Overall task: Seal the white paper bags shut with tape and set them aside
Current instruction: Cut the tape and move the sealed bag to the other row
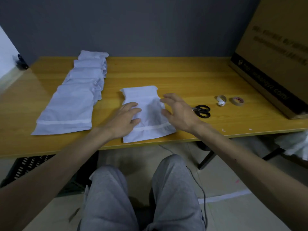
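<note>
White paper, flat and rectangular, makes up the single bag (148, 112) lying between the two hands on the yellow wooden bench (166, 72). Its long axis runs from the bench's near edge away from the person, and the folded-over end points away, leaning slightly left. The left hand (124, 120) rests flat on the bag's left side, fingers straight and close together. The right hand (178, 112) is at the bag's right edge with fingers spread and loosely bent, gripping nothing; whether it touches the paper cannot be told. Well left of the left hand lies an overlapping row of white paper bags (75, 100), running lengthwise away from the person. Just right of the right hand sit black-handled scissors (202, 110), then a small white tape roll (221, 100), a brown tape roll (237, 100) and a large brown cardboard box (275, 55).
</note>
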